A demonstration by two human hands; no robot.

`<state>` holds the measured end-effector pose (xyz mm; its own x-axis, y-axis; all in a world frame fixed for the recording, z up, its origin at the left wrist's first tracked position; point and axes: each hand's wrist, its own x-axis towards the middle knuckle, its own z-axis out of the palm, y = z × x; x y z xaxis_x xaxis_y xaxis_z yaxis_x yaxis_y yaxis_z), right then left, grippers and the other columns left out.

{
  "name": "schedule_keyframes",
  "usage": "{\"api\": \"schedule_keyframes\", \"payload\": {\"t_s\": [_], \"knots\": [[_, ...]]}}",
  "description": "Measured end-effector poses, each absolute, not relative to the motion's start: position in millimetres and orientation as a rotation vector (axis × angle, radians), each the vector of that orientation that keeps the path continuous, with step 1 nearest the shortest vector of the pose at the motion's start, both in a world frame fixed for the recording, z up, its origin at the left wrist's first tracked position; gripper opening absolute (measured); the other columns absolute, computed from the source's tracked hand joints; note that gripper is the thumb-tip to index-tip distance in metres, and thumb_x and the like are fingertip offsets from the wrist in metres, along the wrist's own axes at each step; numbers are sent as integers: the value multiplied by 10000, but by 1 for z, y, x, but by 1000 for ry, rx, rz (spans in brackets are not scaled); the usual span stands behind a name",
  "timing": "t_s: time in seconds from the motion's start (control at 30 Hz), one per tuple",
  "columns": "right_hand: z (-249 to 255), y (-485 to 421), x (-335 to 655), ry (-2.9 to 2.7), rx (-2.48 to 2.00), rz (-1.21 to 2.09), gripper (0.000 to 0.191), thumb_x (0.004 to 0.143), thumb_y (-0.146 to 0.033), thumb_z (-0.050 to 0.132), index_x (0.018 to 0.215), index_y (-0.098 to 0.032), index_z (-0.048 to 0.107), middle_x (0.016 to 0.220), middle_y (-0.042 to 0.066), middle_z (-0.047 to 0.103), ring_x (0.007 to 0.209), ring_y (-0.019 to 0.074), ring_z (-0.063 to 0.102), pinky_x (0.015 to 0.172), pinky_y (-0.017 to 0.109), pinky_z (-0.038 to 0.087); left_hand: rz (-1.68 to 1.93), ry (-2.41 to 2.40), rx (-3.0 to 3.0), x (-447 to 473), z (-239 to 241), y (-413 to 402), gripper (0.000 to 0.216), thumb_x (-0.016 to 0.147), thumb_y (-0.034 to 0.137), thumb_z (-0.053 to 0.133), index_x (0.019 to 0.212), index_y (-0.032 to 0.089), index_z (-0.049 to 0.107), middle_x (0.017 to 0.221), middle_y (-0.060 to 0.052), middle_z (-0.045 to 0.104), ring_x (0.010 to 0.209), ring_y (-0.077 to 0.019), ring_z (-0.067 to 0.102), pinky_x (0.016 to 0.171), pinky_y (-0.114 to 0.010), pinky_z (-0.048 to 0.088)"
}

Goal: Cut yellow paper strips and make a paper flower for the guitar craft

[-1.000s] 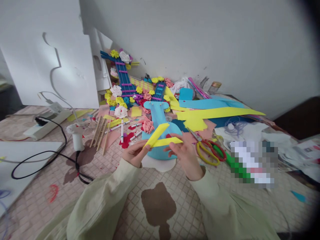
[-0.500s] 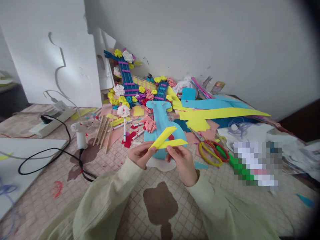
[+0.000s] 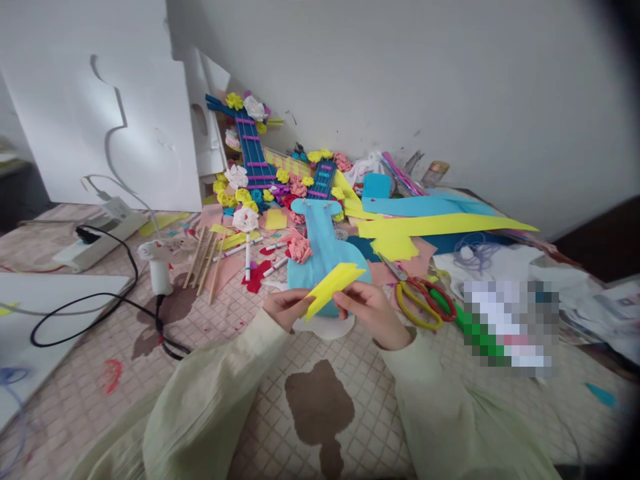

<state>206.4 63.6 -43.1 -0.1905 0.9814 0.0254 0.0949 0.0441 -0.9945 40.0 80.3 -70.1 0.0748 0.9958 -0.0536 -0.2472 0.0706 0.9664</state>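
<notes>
Yellow paper strips (image 3: 334, 283) lie one over the other, slanting up to the right between my hands. My left hand (image 3: 287, 308) pinches their lower left part. The fingers of my right hand (image 3: 373, 308) are closed on their right edge. Just beyond and partly behind the strips lies a light blue guitar-shaped cutout (image 3: 325, 240) with pegs at its top end. A pink crepe paper flower (image 3: 300, 250) touches its left side. Part of a white piece (image 3: 325, 327) shows under the cutout's near end.
Scissors (image 3: 417, 303) and a green object (image 3: 473, 333) lie right. A glue gun (image 3: 160, 267), wooden sticks (image 3: 205, 260) and a power strip (image 3: 100, 233) stand or lie left. Decorated blue guitar shapes (image 3: 254, 153), paper flowers (image 3: 245, 220) and long yellow paper (image 3: 450, 227) fill the back.
The two yellow strips were spread apart in a V; now they lie nearly together. My right hand has tilted and moved slightly, and the view has shifted a little.
</notes>
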Motion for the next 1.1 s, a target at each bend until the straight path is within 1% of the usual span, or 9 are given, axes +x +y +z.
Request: {"api": "schedule_keyframes", "payload": {"t_s": [0.23, 0.37, 0.57, 0.67, 0.8, 0.93, 1.03, 1.1], "knots": [[-41, 64, 206, -1446, -1239, 1239, 213, 719, -333, 593, 622, -150, 544, 529, -28, 517, 482, 91, 484, 487, 234, 392, 1146, 931, 1059, 39, -67, 76, 166, 578, 271, 693, 658, 126, 710, 612, -38, 687, 509, -115, 592, 491, -196, 469], [-42, 64, 205, -1437, -1242, 1258, 207, 717, -329, 593, 623, -152, 541, 532, -31, 514, 484, 92, 483, 486, 236, 394, 1116, 904, 1062, 38, -65, 74, 158, 597, 268, 687, 678, 134, 704, 585, -29, 680, 513, -117, 601, 500, -196, 478], [-45, 66, 204, -1433, -1217, 1279, 171, 723, -314, 590, 735, -143, 591, 586, -16, 546, 506, 98, 503, 499, 240, 402, 1110, 878, 1132, 37, -65, 75, 168, 620, 276, 667, 682, 126, 708, 571, -27, 661, 492, -103, 567, 486, -193, 460], [-46, 66, 205, -1428, -1190, 1302, 181, 725, -321, 588, 746, -142, 600, 587, -12, 551, 513, 101, 508, 514, 245, 408, 1131, 875, 1185, 38, -66, 75, 160, 624, 273, 662, 659, 124, 709, 598, -36, 662, 514, -107, 560, 488, -195, 449], [-48, 65, 205, -1411, -1178, 1309, 182, 739, -321, 577, 731, -140, 594, 557, -11, 551, 517, 104, 500, 532, 252, 406, 1153, 883, 1229, 39, -66, 75, 137, 622, 263, 662, 649, 138, 713, 681, -47, 682, 578, -118, 578, 540, -200, 459], [-50, 65, 203, -1346, -1151, 1326, 180, 743, -322, 578, 737, -142, 590, 536, -16, 548, 513, 103, 493, 536, 254, 400, 1127, 914, 1150, 40, -65, 74, 138, 580, 266, 697, 663, 156, 711, 719, -42, 697, 626, -135, 604, 601, -218, 481], [-52, 65, 201, -1284, -1132, 1319, 171, 737, -314, 588, 745, -143, 589, 529, -23, 544, 510, 101, 497, 530, 250, 394, 1075, 909, 1058, 41, -64, 72, 247, 624, 363, 658, 731, 144, 699, 652, -47, 691, 589, -163, 628, 596, -273, 509], [-52, 65, 201, -1255, -1124, 1303, 167, 732, -309, 596, 755, -143, 592, 537, -26, 543, 508, 100, 496, 523, 248, 392, 1011, 873, 934, 41, -62, 71, 325, 663, 429, 608, 737, 122, 684, 640, -64, 688, 569, -179, 642, 595, -309, 524]]}}
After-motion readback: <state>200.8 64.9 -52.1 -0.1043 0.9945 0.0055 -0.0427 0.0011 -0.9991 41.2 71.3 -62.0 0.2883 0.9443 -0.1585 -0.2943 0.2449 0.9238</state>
